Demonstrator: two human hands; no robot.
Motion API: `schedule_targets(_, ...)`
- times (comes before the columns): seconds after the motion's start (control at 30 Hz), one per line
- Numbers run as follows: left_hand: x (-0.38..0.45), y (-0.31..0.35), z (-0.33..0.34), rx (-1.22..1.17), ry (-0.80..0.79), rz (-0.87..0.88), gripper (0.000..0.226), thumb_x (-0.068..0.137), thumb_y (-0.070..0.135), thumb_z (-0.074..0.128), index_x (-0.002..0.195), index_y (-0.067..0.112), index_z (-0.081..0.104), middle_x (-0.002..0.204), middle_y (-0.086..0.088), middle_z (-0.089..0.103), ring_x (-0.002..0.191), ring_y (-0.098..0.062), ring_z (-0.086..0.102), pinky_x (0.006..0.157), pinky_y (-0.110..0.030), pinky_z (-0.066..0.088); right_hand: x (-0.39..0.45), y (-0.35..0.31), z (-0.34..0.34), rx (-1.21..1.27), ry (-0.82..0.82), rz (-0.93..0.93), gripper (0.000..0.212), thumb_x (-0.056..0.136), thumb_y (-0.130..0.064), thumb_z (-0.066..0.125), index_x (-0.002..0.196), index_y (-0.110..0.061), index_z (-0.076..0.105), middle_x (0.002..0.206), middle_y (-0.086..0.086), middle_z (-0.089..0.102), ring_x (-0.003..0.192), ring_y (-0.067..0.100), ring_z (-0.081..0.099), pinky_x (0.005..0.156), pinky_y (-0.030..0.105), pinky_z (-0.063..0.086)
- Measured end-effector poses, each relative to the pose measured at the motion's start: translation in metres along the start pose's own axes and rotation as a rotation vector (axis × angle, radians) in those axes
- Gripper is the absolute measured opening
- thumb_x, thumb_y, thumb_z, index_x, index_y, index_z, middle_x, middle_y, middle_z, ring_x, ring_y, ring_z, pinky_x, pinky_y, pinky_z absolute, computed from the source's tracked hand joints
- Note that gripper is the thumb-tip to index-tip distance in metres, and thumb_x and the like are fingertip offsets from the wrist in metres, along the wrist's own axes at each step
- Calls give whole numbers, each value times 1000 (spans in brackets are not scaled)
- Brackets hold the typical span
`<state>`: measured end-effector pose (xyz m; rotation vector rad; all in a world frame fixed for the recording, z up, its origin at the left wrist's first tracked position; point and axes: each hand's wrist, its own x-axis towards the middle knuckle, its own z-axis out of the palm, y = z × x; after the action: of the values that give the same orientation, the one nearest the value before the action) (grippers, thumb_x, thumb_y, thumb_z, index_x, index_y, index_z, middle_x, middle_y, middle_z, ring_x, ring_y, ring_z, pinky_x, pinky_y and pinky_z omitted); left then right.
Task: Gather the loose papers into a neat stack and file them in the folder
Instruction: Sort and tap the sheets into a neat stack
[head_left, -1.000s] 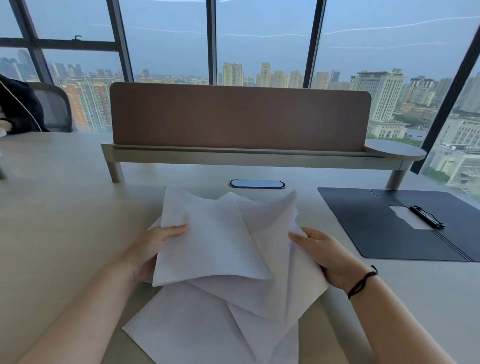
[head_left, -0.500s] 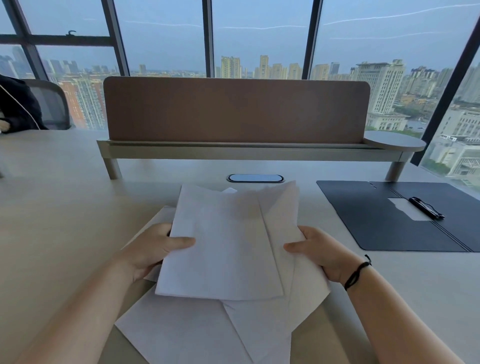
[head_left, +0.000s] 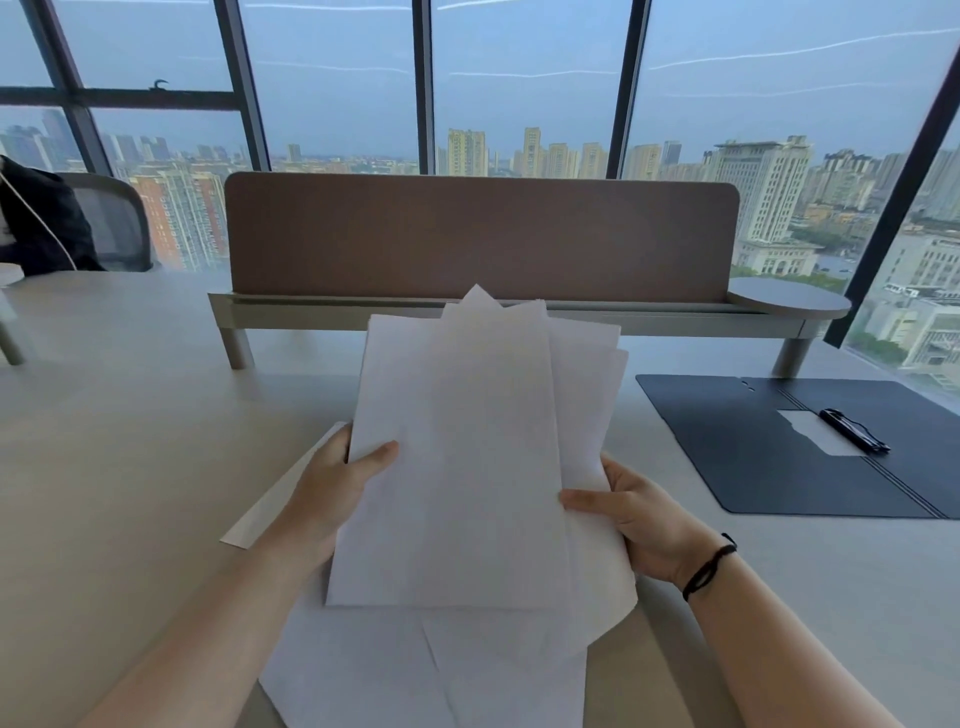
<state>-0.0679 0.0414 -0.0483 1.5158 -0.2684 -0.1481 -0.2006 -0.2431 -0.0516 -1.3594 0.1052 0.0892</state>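
Observation:
Several white papers (head_left: 467, 457) form an uneven bundle tilted up off the desk, their top edges fanned apart. My left hand (head_left: 332, 488) grips the bundle's left edge with the thumb on the front sheet. My right hand (head_left: 639, 519) grips the right edge, thumb on top; a black band circles that wrist. More white sheets (head_left: 415, 670) lie flat under the bundle, and one corner (head_left: 270, 514) sticks out left of my left hand. The dark folder (head_left: 769, 457) lies open on the desk to the right, apart from both hands.
A black pen (head_left: 852, 428) lies on a pale sheet inside the folder. A brown divider panel (head_left: 483, 239) on a raised shelf crosses the desk behind the papers. A mesh chair (head_left: 111, 218) with dark cloth stands far left. Windows run along the back.
Both hands have lifted the papers and tipped them more upright, drawing the splayed sheets closer together. The bundle now hides the desk grommet.

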Motion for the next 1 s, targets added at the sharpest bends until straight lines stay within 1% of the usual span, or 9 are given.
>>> schedule_targets(0.2,-3,-1,7,-32,-62,97,36,83,5,76,111,21,61,102,7,78,103,-25,72,71,-25,57,-6,-4,6,-47,-37,-33,49,86,-4,69,133,-14,59,126,13,73,114,33,71,91,44,59)
schedule_targets(0.27,-1,0,0,4,-39,146,53,73,14,80,118,26,56,113,8,74,112,-26,68,81,-33,57,-6,-6,7,-107,5,-75,46,88,-6,69,132,-14,59,124,10,74,112,31,72,92,42,60)
schedule_targets(0.37,-3,5,-6,73,-31,229,93,72,21,83,145,51,34,146,15,53,130,-17,57,99,-42,50,-5,-10,10,-142,70,-124,34,93,-7,68,127,-9,64,119,10,77,107,30,75,88,39,62)
schedule_targets(0.47,-2,6,-1,-15,-22,236,117,80,3,80,154,51,4,134,26,61,117,-7,66,90,-32,57,0,-11,15,-121,176,-156,25,93,-10,69,118,-7,70,110,9,80,98,28,77,80,35,63)
schedule_targets(0.53,-1,10,5,-80,31,228,118,80,-2,77,157,42,-1,131,23,62,112,-5,68,86,-27,58,5,-11,16,-155,251,-202,21,93,-13,70,113,-6,72,105,9,81,96,30,77,78,35,63)
schedule_targets(0.6,-2,12,6,-133,33,162,113,71,10,88,158,26,17,132,8,65,112,-14,70,90,-36,58,8,-14,16,-218,307,-234,17,94,-16,70,107,-7,76,102,7,82,96,30,77,84,41,62)
schedule_targets(0.7,-11,9,8,-178,-83,-11,94,38,37,101,121,7,70,112,-16,76,105,-40,72,93,-58,55,5,-20,15,-300,344,-244,12,94,-17,71,99,-10,79,98,6,82,93,28,78,88,45,61)
schedule_targets(0.83,-15,17,15,-182,-85,-30,46,62,13,92,106,11,77,109,-18,77,99,-37,74,89,-54,58,-3,-29,19,-371,338,-275,13,93,-19,72,101,-11,79,97,2,82,93,24,78,86,41,62)
schedule_targets(1.0,-17,78,27,-248,-70,90,29,72,4,82,101,9,77,103,-18,78,94,-38,75,79,-54,61,-10,-68,26,-286,304,-339,16,90,-13,75,105,-14,76,99,1,82,91,20,78,83,37,63)
